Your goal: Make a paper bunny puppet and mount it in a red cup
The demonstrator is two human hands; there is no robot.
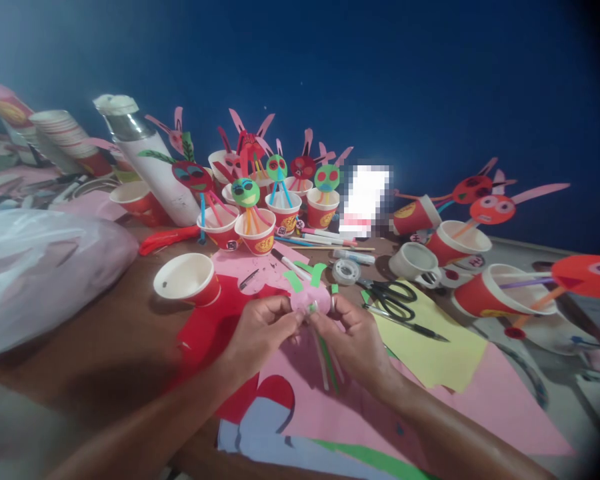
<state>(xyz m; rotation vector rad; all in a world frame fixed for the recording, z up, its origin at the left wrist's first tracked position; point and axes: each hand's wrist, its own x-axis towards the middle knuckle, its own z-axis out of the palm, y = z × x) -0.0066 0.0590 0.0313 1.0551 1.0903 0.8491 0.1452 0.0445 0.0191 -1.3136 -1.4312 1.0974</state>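
Note:
Low in the middle of the view, a pink paper face (318, 296) with green paper strips at its top is held between both hands. My left hand (275, 320) pinches its left side, thumb near the lower middle. My right hand (347, 327) pinches the right side, its thumb close to the left one. A small green and white bit shows between the thumbs. Pale and green sticks (329, 363) hang below the face. Pink paper (340, 420) lies under the hands, with red paper (205, 327) to the left.
Paper cups (256, 233) with paper faces on straws stand behind. A white cup (186, 279) is at left, near a plastic bag (45, 273). Black scissors (393, 299), a tape roll (346, 271), a pen (415, 325), yellow paper (445, 360) and a mug (414, 261) lie right.

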